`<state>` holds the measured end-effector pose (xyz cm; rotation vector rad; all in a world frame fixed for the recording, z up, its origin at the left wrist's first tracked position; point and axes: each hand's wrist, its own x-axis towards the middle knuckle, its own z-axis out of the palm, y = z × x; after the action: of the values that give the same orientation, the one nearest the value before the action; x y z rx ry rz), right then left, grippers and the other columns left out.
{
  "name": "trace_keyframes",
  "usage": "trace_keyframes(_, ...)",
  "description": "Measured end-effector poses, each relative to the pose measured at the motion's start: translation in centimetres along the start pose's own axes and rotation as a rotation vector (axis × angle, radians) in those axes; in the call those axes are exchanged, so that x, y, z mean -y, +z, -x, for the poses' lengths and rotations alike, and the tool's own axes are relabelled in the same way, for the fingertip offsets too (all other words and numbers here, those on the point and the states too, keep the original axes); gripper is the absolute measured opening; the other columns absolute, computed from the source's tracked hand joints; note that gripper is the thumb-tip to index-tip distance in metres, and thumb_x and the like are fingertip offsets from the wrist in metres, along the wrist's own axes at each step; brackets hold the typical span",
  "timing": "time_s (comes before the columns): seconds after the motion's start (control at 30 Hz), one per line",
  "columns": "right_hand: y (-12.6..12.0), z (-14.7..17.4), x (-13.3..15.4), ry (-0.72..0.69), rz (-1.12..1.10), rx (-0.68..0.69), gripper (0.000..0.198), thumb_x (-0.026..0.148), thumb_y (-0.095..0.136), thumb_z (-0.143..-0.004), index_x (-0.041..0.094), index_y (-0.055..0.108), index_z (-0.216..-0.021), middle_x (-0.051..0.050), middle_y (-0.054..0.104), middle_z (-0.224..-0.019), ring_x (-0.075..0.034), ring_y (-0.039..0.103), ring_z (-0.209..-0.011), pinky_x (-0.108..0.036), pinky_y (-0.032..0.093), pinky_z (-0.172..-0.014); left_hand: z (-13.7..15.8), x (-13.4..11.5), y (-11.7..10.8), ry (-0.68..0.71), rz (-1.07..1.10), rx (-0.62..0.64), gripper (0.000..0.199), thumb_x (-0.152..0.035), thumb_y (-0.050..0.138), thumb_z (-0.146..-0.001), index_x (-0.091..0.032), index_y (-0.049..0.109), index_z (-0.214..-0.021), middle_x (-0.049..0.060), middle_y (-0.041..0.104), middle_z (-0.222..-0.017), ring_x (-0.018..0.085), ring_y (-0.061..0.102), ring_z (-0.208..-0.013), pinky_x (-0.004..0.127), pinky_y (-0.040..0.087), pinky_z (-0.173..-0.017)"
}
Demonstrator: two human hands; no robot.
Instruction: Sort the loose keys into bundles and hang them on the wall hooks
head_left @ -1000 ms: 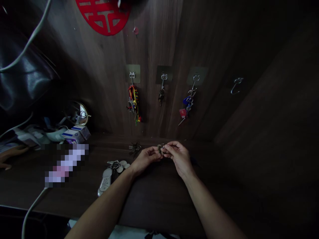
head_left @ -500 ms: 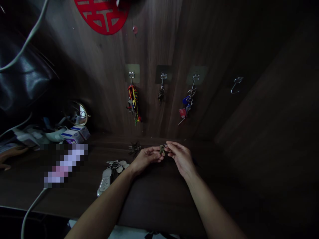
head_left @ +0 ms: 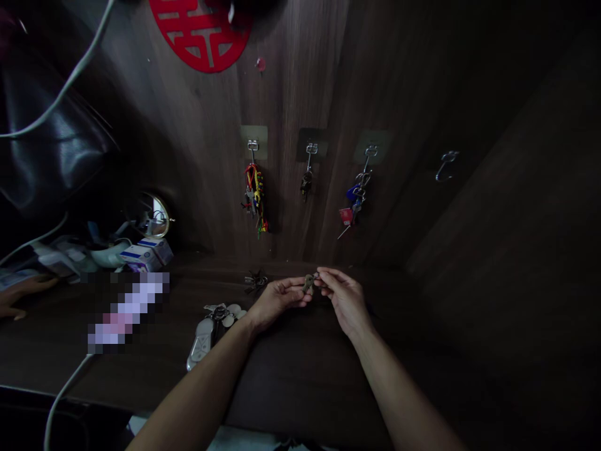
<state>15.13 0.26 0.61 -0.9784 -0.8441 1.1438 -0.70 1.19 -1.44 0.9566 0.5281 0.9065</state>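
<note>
My left hand (head_left: 278, 302) pinches a small bunch of keys (head_left: 308, 285) above the dark wooden desktop. My right hand (head_left: 344, 294) grips the ring end of the same bunch between thumb and fingers. Just left of my left hand lies a second bunch of dark keys (head_left: 256, 281). Nearer to me, beside my left forearm, a grey remote fob (head_left: 201, 341) rests with round tags (head_left: 232, 314) and keys on its ring. The exact number of keys in my hands is too small and dim to make out.
Three hooks on the wooden wall hold a colourful braided key strap (head_left: 256, 194), a small key bunch (head_left: 306, 185) and keys with a red tag (head_left: 346, 217). A bare hook (head_left: 446, 166) is at right. Medicine-like boxes (head_left: 146, 254), a round mirror (head_left: 154, 215) and another person's hand (head_left: 25, 293) are at left.
The view has shifted slightly, so everything appears a little lower and to the right. Both hands keep hold of the keys, which have turned slightly between the fingers.
</note>
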Motion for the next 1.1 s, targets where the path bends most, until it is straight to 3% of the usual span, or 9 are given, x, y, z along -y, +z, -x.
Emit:
trace_keyframes(0.37, 0.9, -0.2, 1.5, -0.086, 0.111, 0.075, 0.024, 0.033, 0.076, -0.059, 0.019, 0.069, -0.077, -0.002, 0.066, -0.071, -0.014, 0.06, -0.066, -0.021, 0.041, -0.049, -0.1, -0.1, -0.2, 0.053, -0.018, -0.048, 0.044, -0.026, 0.077, -0.063, -0.014, 0.064, -0.103, 0.008, 0.069, -0.09, 0.015, 0.063, -0.078, 0.028, 0.044, -0.076)
trace_keyframes(0.63, 3.3, -2.3, 5.6, -0.29, 0.248, 0.105, 0.018, 0.031, 0.071, -0.063, 0.021, 0.066, -0.077, 0.001, 0.062, -0.071, -0.012, 0.055, -0.065, -0.021, 0.041, -0.051, -0.5, 0.1, -0.2, 0.088, -0.123, -0.116, 0.042, -0.035, 0.075, -0.064, -0.012, 0.064, -0.096, 0.006, 0.068, -0.077, 0.012, 0.06, -0.068, 0.024, 0.041, -0.066)
trace_keyframes(1.1, 9.5, -7.7, 13.3, -0.59, 0.198, 0.107, 0.018, 0.028, 0.069, -0.061, 0.02, 0.059, -0.074, 0.002, 0.062, -0.068, -0.013, 0.059, -0.067, -0.02, 0.041, -0.05, -1.0, 0.5, -0.5, 0.098, -0.163, -0.111, 0.041, -0.039, 0.074, -0.064, -0.012, 0.062, -0.092, 0.005, 0.065, -0.073, 0.011, 0.057, -0.063, 0.025, 0.041, -0.063)
